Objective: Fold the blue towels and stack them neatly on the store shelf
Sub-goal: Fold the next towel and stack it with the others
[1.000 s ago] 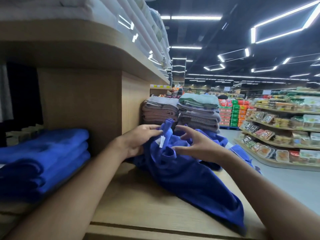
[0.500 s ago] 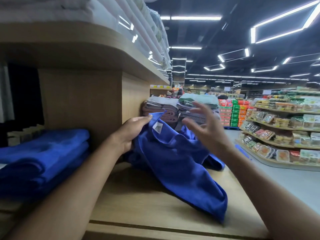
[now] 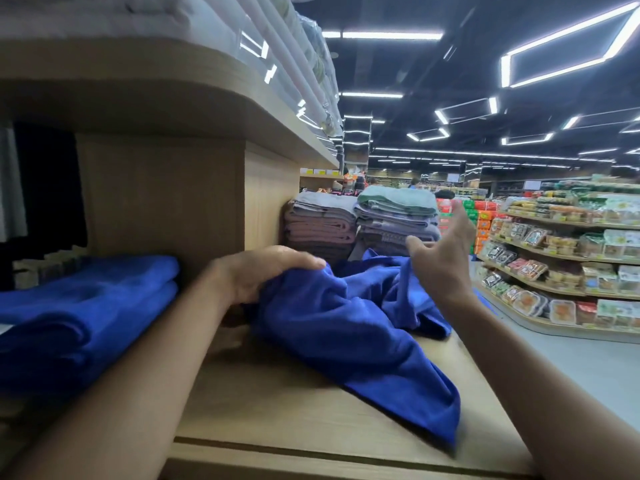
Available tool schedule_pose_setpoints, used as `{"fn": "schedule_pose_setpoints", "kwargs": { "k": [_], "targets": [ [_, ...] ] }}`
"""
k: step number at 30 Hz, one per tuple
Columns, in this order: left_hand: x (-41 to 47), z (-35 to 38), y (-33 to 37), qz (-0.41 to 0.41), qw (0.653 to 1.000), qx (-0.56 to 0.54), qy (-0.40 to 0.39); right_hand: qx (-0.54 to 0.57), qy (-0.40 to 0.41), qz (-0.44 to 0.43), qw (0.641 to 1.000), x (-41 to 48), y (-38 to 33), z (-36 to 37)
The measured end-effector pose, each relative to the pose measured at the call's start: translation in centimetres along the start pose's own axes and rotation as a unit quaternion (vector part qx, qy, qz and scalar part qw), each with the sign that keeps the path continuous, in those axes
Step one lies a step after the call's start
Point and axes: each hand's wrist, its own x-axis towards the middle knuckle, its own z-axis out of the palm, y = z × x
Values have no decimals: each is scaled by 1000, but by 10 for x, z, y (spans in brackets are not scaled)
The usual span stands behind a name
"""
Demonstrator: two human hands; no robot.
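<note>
A crumpled blue towel [image 3: 349, 327] lies across the wooden shelf [image 3: 277, 417], one corner trailing toward the front edge. My left hand [image 3: 256, 275] grips a bunched edge of it at its upper left. My right hand [image 3: 440, 254] hovers just above the towel's far right side with fingers spread, holding nothing. A stack of folded blue towels [image 3: 79, 313] sits in the shelf bay at the left.
A wooden divider [image 3: 166, 195] separates the left bay from the open shelf. Stacks of folded grey, mauve and green towels [image 3: 360, 223] stand behind the blue towel. An upper shelf [image 3: 173, 81] overhangs. Grocery shelves [image 3: 561, 258] line the aisle at right.
My left hand has lowered with the towel's edge, and the raised corner with its white label has dropped. My right hand stays lifted, off the cloth.
</note>
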Motion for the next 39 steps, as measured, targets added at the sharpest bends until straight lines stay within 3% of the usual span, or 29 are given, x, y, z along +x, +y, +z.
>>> {"fn": "schedule_pose_setpoints", "kwargs": {
  "k": [3, 4, 6, 7, 9, 11, 13, 14, 16, 18, 19, 21, 24, 26, 29, 32, 35, 37, 39],
  "targets": [
    [-12, -13, 6, -14, 993, -107, -47, 62, -227, -82, 968, -23, -22, 9],
    [-10, -15, 5, -42, 997, -67, -22, 29, -328, -80, 941, -31, -26, 13],
    [1, -15, -4, -127, 980, 130, 76, -95, -487, -87, 864, -45, -31, 19],
    [4, -13, -8, -172, 952, 227, 116, -140, -523, -90, 836, -50, -33, 21],
    [4, -9, -15, -256, 913, 296, 111, -129, -563, -67, 814, -52, -34, 20],
    [4, -8, -19, -274, 930, 230, 83, 17, -632, 51, 773, -50, -38, 12],
    [3, -4, -16, -217, 958, 172, 73, 151, -672, 189, 700, -49, -41, 7],
    [4, -2, -14, -175, 964, 189, 64, 167, -670, 209, 693, -49, -41, 5],
    [4, 5, -8, -87, 971, 214, 58, 139, -605, 185, 762, -49, -39, 9],
    [2, 7, -2, 0, 992, 101, 77, 95, -485, 159, 854, -48, -39, 13],
    [0, 7, 2, 46, 996, 4, 80, 96, -431, 167, 882, -47, -38, 14],
    [-2, 5, 6, 125, 978, -156, 67, 169, -398, 225, 873, -41, -34, 13],
    [-4, 5, 5, 165, 957, -237, 20, 309, -520, 259, 753, -39, -36, 5],
    [-4, 9, 5, 162, 954, -254, -2, 337, -562, 221, 722, -44, -36, 5],
    [6, 13, 9, 202, 949, -220, 103, 317, -488, 192, 790, -43, -34, 14],
    [12, 7, 8, 174, 946, -66, 265, 324, -281, 153, 890, -29, -30, 14],
    [10, -5, 6, 178, 923, -47, 338, 251, -115, 83, 958, -15, -24, 0],
    [8, -6, 6, 235, 914, -13, 331, 211, -103, 74, 969, -13, -24, -4],
    [12, 5, 5, 275, 931, 55, 231, 268, -186, 126, 937, -18, -29, -1]
  ]
}}
